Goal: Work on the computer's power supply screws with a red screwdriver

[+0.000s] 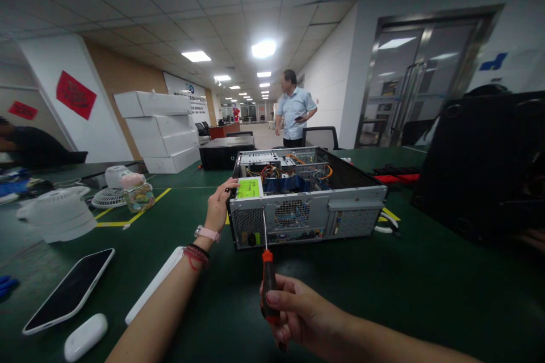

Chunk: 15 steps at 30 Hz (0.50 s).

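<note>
A desktop computer case [306, 212] lies on its side on the green table, its cover off and its rear panel facing me. Inside the near left corner is the power supply [250, 188] with a bright green label; cables and boards show further in. My left hand [221, 201] grips the case's left rear corner, fingers bent over the edge beside the label. In my right hand [293, 303] is a screwdriver [268, 272] with a black and red handle, fingers wrapped round it. Its shaft points away from me, and the tip meets the rear panel near the power supply's upper right corner.
To the left are a phone [70, 289], a white earbud case [86, 336], a small fan [114, 193] and stacked white boxes [164, 142]. A large black panel [477, 170] stands at right. Beyond the table stands a person [294, 108].
</note>
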{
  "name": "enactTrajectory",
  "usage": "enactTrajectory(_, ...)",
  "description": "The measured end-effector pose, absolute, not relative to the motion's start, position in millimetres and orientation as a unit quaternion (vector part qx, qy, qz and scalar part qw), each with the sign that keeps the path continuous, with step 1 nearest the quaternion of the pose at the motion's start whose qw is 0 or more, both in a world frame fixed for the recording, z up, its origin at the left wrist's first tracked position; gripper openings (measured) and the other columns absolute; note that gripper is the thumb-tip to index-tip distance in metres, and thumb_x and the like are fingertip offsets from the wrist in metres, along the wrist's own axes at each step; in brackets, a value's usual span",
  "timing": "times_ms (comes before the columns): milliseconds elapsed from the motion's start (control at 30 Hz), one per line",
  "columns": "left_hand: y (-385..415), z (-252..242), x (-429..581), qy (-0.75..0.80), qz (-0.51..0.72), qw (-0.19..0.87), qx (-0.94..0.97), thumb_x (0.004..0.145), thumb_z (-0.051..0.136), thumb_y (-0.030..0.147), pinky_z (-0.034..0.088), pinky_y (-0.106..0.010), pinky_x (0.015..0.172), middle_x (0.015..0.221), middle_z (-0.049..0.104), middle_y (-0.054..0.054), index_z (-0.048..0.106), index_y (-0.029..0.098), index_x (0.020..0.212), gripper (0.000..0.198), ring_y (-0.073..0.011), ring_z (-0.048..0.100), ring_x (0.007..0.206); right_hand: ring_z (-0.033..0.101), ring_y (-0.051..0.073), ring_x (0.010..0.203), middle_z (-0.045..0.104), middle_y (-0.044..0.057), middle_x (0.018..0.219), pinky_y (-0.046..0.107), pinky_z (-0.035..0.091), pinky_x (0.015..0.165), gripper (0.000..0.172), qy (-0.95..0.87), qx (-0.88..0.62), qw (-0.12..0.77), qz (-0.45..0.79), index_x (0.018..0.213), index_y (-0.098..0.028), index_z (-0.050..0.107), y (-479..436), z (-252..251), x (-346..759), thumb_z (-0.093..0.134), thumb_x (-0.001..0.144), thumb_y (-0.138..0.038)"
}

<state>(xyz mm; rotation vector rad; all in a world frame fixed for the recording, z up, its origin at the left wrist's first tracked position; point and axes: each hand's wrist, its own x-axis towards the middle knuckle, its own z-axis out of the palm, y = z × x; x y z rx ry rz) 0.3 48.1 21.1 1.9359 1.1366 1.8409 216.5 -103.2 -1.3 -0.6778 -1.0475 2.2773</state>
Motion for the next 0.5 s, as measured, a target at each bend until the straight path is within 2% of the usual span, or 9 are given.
enactTrajectory(233, 46.9, 22.8, 1.6, 0.389, 0.630, 0.120, 0.662, 0.086, 0.037, 0.034, 0.033, -0.040, 0.108, 0.117, 0.064, -0.008, 0.066, 0.016, 0.090, 0.035, -0.0222, 0.049, 0.122, 0.053, 0.005, 0.049, 0.056, -0.004, 0.068, 0.019, 0.037, 0.051, 0.046, -0.396, -0.280, 0.243, 0.840, 0.091, -0.017, 0.045, -102.2, -3.3, 218.1, 0.076, 0.062, -0.035)
enactTrajectory(500, 47.1, 22.7, 1.7, 0.392, 0.630, 0.116, 0.660, 0.086, 0.037, 0.035, 0.033, -0.039, 0.107, 0.116, 0.065, -0.008, 0.066, 0.016, 0.090, 0.035, -0.0223, 0.049, 0.123, 0.044, 0.001, 0.043, 0.050, -0.008, 0.061, 0.018, 0.029, 0.046, 0.047, -0.386, -0.272, 0.265, 0.841, 0.085, -0.017, 0.044, -103.7, -2.4, 215.4, 0.078, 0.058, -0.034)
